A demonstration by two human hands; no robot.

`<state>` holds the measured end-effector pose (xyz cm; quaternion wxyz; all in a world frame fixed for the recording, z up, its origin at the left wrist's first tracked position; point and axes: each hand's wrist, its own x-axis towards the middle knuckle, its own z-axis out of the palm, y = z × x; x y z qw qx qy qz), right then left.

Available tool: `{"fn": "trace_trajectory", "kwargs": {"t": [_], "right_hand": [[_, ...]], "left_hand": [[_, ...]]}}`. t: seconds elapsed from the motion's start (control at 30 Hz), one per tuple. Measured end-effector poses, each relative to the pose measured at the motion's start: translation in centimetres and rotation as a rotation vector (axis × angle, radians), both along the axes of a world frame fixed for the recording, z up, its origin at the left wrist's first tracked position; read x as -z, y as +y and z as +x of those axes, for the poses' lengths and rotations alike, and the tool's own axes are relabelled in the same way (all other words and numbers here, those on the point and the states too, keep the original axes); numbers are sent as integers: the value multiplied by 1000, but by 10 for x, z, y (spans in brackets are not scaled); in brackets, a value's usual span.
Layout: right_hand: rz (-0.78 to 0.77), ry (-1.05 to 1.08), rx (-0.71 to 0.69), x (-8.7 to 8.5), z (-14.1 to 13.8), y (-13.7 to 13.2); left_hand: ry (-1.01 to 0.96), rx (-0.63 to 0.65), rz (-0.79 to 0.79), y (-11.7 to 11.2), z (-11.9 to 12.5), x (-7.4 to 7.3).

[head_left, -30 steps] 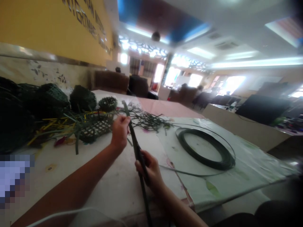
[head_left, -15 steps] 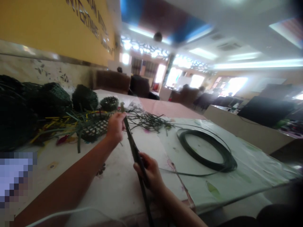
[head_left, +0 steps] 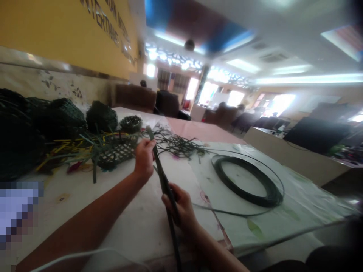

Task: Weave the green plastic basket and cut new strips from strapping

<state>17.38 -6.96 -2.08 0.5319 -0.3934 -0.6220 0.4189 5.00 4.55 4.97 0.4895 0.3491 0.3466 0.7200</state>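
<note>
A long dark green strip runs from the bottom of the view up to the middle of the table. My left hand pinches it near its upper end. My right hand is closed around it lower down, close to my body. Just beyond my left hand lies a flat, half-woven green mat with loose strands sticking out.
A coil of green strip lies on the pale tablecloth to the right. Dark woven baskets and loose yellow and green strands crowd the left side by the wall. Cut strands are scattered further back.
My left hand slid a little away along the strip, then came back toward me. My right hand stayed almost still on the strip.
</note>
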Motion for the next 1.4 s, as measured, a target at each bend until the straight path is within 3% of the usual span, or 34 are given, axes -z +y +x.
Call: {"fn": "trace_trajectory", "kwargs": {"t": [0.1, 0.23, 0.5, 0.77, 0.97, 1.2, 1.4], "right_hand": [[-28, -13, -16, -1, -1, -1], [-88, 27, -28, 2, -3, 1], [-24, 70, 17, 4, -2, 1], [-1, -41, 21, -1, -2, 0], [-87, 43, -2, 6, -3, 2], [16, 49, 26, 7, 0, 1], [15, -35, 28, 4, 0, 0]], "left_hand": [[-30, 27, -58, 7, -9, -6], [1, 12, 13, 9, -13, -12], [41, 13, 126, -6, 6, 1], [0, 52, -26, 5, -7, -3], [58, 58, 27, 4, -5, -1], [58, 55, 64, -9, 9, 7], [26, 49, -24, 3, -1, 3]]}}
